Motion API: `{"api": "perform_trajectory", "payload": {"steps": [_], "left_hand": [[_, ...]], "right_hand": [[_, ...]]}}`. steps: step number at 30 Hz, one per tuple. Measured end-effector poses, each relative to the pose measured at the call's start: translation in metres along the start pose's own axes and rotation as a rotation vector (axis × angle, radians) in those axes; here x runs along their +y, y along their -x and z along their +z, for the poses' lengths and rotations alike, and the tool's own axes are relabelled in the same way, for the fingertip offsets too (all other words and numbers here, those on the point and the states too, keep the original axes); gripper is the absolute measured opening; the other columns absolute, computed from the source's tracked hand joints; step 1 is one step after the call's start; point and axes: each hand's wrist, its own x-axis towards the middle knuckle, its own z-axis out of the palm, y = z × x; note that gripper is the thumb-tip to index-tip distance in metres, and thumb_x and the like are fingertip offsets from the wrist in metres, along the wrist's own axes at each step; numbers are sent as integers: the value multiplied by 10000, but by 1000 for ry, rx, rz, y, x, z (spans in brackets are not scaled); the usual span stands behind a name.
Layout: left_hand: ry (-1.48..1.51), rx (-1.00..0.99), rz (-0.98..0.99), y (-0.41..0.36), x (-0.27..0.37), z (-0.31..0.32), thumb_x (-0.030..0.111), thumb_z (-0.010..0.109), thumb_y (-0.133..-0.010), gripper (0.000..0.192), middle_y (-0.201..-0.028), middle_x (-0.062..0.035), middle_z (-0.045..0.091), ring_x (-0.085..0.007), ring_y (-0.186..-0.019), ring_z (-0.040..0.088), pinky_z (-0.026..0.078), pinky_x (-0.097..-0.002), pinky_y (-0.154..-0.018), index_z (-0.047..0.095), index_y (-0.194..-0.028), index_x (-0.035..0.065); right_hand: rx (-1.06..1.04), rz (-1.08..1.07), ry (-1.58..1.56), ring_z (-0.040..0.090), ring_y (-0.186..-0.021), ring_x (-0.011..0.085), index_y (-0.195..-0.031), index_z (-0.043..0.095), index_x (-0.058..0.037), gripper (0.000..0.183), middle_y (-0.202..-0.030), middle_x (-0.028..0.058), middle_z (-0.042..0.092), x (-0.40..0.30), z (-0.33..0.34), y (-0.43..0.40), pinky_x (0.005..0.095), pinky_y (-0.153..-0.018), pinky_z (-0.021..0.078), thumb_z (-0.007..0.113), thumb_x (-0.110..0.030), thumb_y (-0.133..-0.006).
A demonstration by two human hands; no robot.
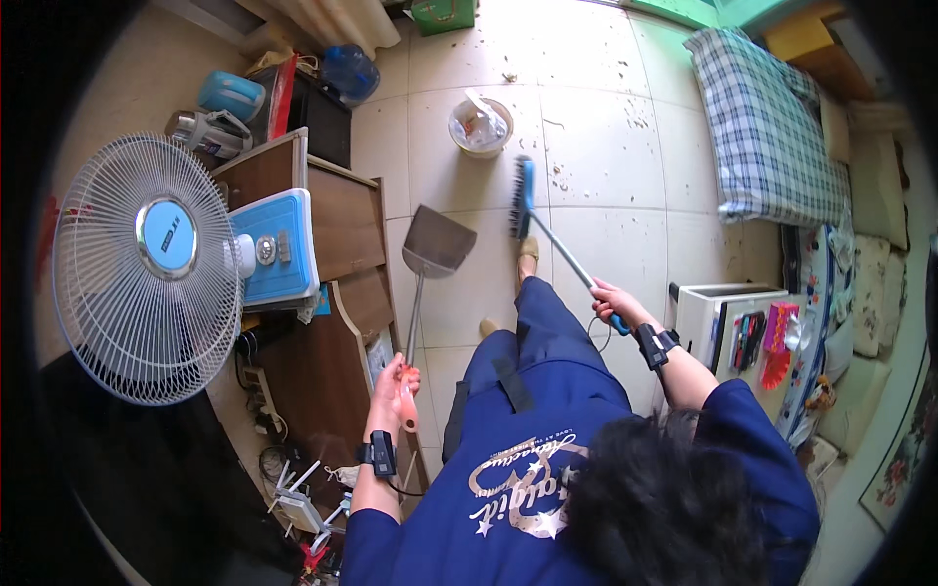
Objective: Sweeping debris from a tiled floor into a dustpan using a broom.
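My left hand (396, 384) grips the orange-pink handle of a long metal dustpan (437, 242), whose flat pan hangs over the tiled floor left of my feet. In my right hand (614, 300) is the grey and blue handle of a broom (529, 189); its dark bristles face left, close to my forward shoe (528, 247). Beyond both tools stands a small waste bin (480, 129) with a plastic bag and some litter in it. Bits of brown debris (636, 117) lie scattered over the tiles, mostly ahead of the broom and to its right.
On the left, an electric fan (167, 238) stands near a brown wooden cabinet (344, 212). A blue water jug (350, 73) is at the back left. To the right are a checked cloth-covered piece (766, 135) and a white cabinet (703, 329). A green bag (443, 15) sits far ahead.
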Motion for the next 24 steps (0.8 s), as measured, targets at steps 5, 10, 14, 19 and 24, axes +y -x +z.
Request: {"api": "perform_trajectory", "payload": {"steps": [5,10,14,19,24], "left_hand": [[-155,-93,106,39,16,17,286,557,-819,223,-704,-110,521,-128,-508,460,366,-213,-409,482,-764,83],[-215,-147,153,57,16,35,274,535,-836,200,-696,-101,525,-127,-513,460,367,-213,-413,503,-867,78],[-234,-150,149,53,3,52,264,529,-841,195,-685,-101,529,-134,-512,463,366,-217,-409,505,-897,78],[-280,-106,78,34,-21,82,276,528,-841,185,-670,-106,530,-140,-500,461,368,-214,-403,503,-844,92],[-285,-60,-58,11,-44,131,294,575,-803,227,-673,-113,508,-132,-488,456,387,-202,-410,490,-754,90]], "right_hand": [[-129,18,356,399,-473,41,-1336,256,-152,531,-667,19,478,65,25,5,153,-404,357,494,-127,-862],[-175,171,410,393,-470,85,-1302,297,-136,481,-648,42,471,111,17,-46,203,-385,351,488,-106,-862],[-106,96,464,492,-487,85,-1226,385,-94,415,-606,55,524,88,-52,-54,223,-386,367,527,-126,-837],[-2,37,296,451,-469,87,-1027,461,-58,205,-592,30,458,0,-130,-33,212,-374,357,506,-72,-828],[143,-211,336,466,-476,90,-1110,441,-21,339,-597,28,466,-38,-166,-23,214,-402,392,554,-75,-795]]}}
